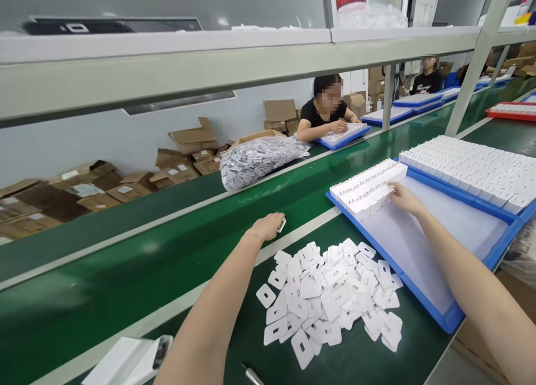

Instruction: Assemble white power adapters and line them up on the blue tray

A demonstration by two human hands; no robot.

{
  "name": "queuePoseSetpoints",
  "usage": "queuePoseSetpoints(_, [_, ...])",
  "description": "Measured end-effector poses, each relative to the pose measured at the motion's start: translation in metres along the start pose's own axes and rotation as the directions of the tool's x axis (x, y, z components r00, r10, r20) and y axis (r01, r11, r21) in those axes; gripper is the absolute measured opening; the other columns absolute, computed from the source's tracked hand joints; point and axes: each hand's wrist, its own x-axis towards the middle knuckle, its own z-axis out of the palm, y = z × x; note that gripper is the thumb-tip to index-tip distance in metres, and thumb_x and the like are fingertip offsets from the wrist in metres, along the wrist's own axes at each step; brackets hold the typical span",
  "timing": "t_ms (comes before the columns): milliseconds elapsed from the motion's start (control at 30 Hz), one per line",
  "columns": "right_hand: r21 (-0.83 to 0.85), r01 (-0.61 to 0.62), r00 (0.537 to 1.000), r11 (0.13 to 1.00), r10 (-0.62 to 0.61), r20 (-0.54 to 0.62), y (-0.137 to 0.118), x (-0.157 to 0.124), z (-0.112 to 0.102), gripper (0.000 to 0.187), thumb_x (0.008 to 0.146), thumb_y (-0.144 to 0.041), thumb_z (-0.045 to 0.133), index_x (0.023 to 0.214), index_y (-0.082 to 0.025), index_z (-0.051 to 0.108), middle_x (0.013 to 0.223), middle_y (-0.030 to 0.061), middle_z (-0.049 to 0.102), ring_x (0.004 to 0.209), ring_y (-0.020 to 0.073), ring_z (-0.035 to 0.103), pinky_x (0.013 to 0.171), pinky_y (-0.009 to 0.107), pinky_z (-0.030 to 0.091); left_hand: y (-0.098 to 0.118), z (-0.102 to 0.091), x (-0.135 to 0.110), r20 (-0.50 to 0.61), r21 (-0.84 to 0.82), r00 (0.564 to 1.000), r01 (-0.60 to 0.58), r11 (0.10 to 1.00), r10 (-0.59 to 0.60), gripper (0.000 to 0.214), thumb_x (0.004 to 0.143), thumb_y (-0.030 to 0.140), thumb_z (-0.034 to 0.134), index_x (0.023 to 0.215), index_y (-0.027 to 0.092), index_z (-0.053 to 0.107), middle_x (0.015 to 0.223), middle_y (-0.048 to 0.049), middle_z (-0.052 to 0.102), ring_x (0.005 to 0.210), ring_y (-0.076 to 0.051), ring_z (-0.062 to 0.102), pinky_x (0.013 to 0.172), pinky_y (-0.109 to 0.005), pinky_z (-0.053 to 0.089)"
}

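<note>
My left hand (267,227), over the green conveyor belt, is closed on a small white plastic piece (282,224) with a dark part in it; the hand hides most of it. My right hand (404,198) pinches a small white block at the near end of a row inside the blue tray (355,228). Rows of similar white blocks (368,186) with small metal pins on top fill that tray's far side. Between my arms lies a loose heap of flat white plastic plates (326,290) with rectangular holes.
Another blue tray full of white blocks (469,167) stands at right. A pen-like tool (252,375) and white boxes (129,362) lie near me. Across the belt are a bag of small parts (259,158) and a co-worker (329,108) at a tray. A shelf beam (230,66) crosses above.
</note>
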Motion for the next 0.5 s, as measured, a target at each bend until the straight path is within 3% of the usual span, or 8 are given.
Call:
queuePoseSetpoints(100, [-0.034,0.000,1.000,0.999,-0.001,-0.027,-0.007,0.001,-0.006,0.053,0.070,-0.017,0.054,0.123,-0.020,0.054,0.104,0.0110,0.066,0.090,0.0272,0.066,0.080,0.045,0.056,0.008,-0.013,-0.005,-0.027,-0.004,1.000,0.004,1.000,-0.004,0.032,0.093,0.031,0.062,0.119,0.012,0.059,0.113,-0.0113,0.066,0.096,-0.023,0.067,0.080,-0.039,0.057])
queuePoseSetpoints(200, [-0.075,0.060,0.994,0.995,-0.066,-0.084,-0.031,-0.008,-0.009,0.060,0.071,-0.017,0.053,0.131,-0.018,0.047,0.129,0.0173,0.054,0.117,0.0310,0.056,0.096,0.050,0.050,0.026,-0.028,-0.027,-0.101,-0.041,0.994,0.029,0.999,-0.033,0.044,0.088,0.034,0.063,0.124,0.011,0.054,0.116,-0.0176,0.066,0.101,-0.031,0.067,0.076,-0.037,0.055])
queuePoseSetpoints(267, [-0.079,0.200,0.980,0.977,-0.198,0.029,-0.055,-0.024,-0.005,0.055,0.077,-0.020,0.052,0.131,-0.020,0.049,0.133,0.0153,0.053,0.120,0.0296,0.054,0.099,0.048,0.049,0.043,-0.033,-0.055,-0.183,-0.105,0.982,0.035,0.994,-0.054,0.054,0.089,0.045,0.057,0.132,0.014,0.047,0.123,-0.0169,0.064,0.107,-0.033,0.066,0.077,-0.036,0.054])
queuePoseSetpoints(300, [-0.062,0.296,0.945,0.953,-0.283,0.165,-0.067,-0.034,-0.001,0.049,0.080,-0.023,0.052,0.129,-0.022,0.052,0.131,0.0133,0.056,0.117,0.0286,0.056,0.098,0.047,0.050,0.053,-0.034,-0.072,-0.234,-0.156,0.971,0.022,0.987,-0.059,0.057,0.089,0.050,0.054,0.134,0.016,0.044,0.124,-0.0149,0.064,0.106,-0.032,0.066,0.077,-0.036,0.055])
queuePoseSetpoints(333, [-0.031,0.396,0.870,0.918,-0.364,0.334,-0.078,-0.045,0.003,0.044,0.084,-0.027,0.052,0.127,-0.024,0.056,0.128,0.0116,0.059,0.115,0.0281,0.058,0.097,0.047,0.051,0.063,-0.033,-0.090,-0.311,-0.233,0.949,-0.024,0.972,-0.051,0.057,0.088,0.052,0.055,0.132,0.018,0.046,0.123,-0.0134,0.065,0.105,-0.031,0.067,0.077,-0.037,0.055])
queuePoseSetpoints(400, [0.038,0.548,0.629,0.835,-0.442,0.639,-0.096,-0.066,0.014,0.040,0.086,-0.034,0.053,0.124,-0.024,0.062,0.126,0.0109,0.063,0.116,0.0293,0.059,0.098,0.048,0.051,0.082,-0.027,-0.128,-0.469,-0.308,0.883,-0.148,0.940,-0.014,0.051,0.086,0.049,0.059,0.127,0.019,0.050,0.122,-0.0116,0.066,0.108,-0.031,0.066,0.086,-0.040,0.055])
queuePoseSetpoints(467, [0.063,0.624,0.437,0.779,-0.415,0.798,-0.104,-0.082,0.026,0.044,0.082,-0.034,0.059,0.124,-0.022,0.065,0.126,0.0120,0.064,0.121,0.0316,0.057,0.099,0.048,0.050,0.098,-0.017,-0.161,-0.581,-0.317,0.813,-0.251,0.915,0.022,0.045,0.085,0.042,0.062,0.123,0.020,0.052,0.121,-0.0105,0.067,0.112,-0.031,0.065,0.094,-0.042,0.053])
queuePoseSetpoints(500, [0.060,0.643,0.389,0.764,-0.392,0.834,-0.106,-0.088,0.031,0.045,0.080,-0.033,0.061,0.123,-0.020,0.067,0.125,0.0128,0.065,0.119,0.0321,0.058,0.097,0.047,0.051,0.104,-0.011,-0.175,-0.612,-0.324,0.790,-0.282,0.903,0.027,0.043,0.085,0.039,0.064,0.122,0.021,0.053,0.120,-0.0100,0.068,0.112,-0.030,0.065,0.096,-0.043,0.052])
